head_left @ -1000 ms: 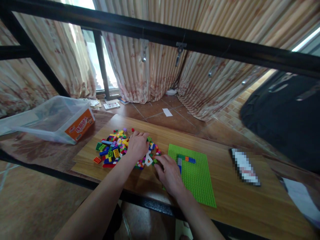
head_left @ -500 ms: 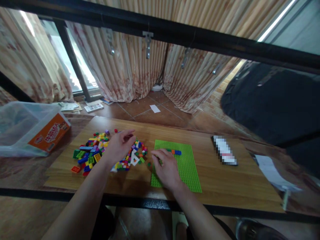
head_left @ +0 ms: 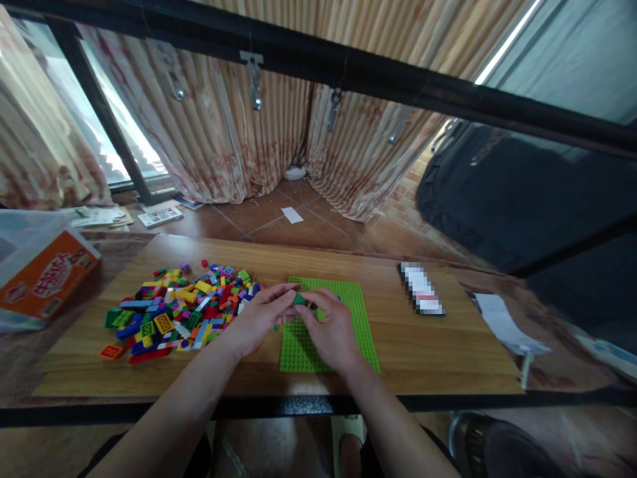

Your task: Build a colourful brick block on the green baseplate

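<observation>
My left hand (head_left: 263, 313) and my right hand (head_left: 329, 326) meet over the left part of a bright green studded baseplate (head_left: 358, 332). Pinched between their fingertips is a small dark green toy brick (head_left: 299, 299). Both hands are closed on it, and my fingers cover part of it. Behind my right hand a bit of a blue brick (head_left: 339, 298) shows on the baseplate; the rest of that spot is hidden. A heap of mixed coloured bricks (head_left: 186, 295) lies to the left, beside my left forearm.
A phone (head_left: 422, 289) with a pixelated screen lies on the wooden tabletop (head_left: 428, 358), right of the baseplate. White paper (head_left: 502, 322) is at the right end. A clear plastic box (head_left: 50, 279) with an orange label stands at the left. A dark bar (head_left: 298, 56) crosses above.
My left hand has moved right from the brick heap to meet my right hand. A green brick now shows between their fingertips. The view has shifted to the right.
</observation>
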The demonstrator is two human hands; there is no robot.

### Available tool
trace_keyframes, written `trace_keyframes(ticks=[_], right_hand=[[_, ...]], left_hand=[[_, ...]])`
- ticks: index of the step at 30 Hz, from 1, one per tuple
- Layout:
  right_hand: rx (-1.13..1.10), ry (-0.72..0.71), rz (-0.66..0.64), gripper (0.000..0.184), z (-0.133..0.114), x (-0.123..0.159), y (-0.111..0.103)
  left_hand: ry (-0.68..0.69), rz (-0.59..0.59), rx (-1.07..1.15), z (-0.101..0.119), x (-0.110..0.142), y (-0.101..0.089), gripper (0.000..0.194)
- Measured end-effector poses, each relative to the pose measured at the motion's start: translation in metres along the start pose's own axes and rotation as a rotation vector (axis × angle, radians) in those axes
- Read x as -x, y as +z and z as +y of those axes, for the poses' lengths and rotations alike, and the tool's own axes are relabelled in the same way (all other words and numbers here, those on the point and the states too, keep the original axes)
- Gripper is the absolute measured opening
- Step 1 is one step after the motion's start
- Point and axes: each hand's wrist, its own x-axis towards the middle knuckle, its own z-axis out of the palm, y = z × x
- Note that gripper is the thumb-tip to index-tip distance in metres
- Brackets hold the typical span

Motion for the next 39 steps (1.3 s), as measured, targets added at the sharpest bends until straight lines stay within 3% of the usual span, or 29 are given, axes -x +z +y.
trace_keyframes(ticks=[6, 9, 12, 16, 28, 39], right_hand=[[0.134, 0.212, 0.109, 0.021, 0.032, -0.004, -0.033], [0.292, 0.366, 0.084, 0.024, 0.051, -0.002, -0.052], [0.428, 0.410, 0.028, 0.023, 0.063, 0.003, -0.061], [0.499, 0.401, -0.017, 0.020, 0.068, 0.009, -0.058], [0.514, 0.399, -0.030, 0.015, 0.059, 0.005, -0.041], [0.346, 0.435, -0.105, 0.026, 0.065, 0.006, -0.056]], left_hand=[[0.054, 0.071, -0.243, -0.003, -0.010, -0.001, 0.046], [0.102, 0.139, -0.395, -0.008, -0.015, -0.003, 0.040], [0.175, 0.131, -0.529, -0.016, -0.019, -0.004, 0.035], [0.249, 0.094, -0.656, -0.025, -0.023, -0.003, 0.033], [0.274, 0.056, -0.862, -0.025, -0.022, 0.007, 0.031], [0.257, 0.040, -0.931, -0.018, -0.019, 0.011, 0.028]])
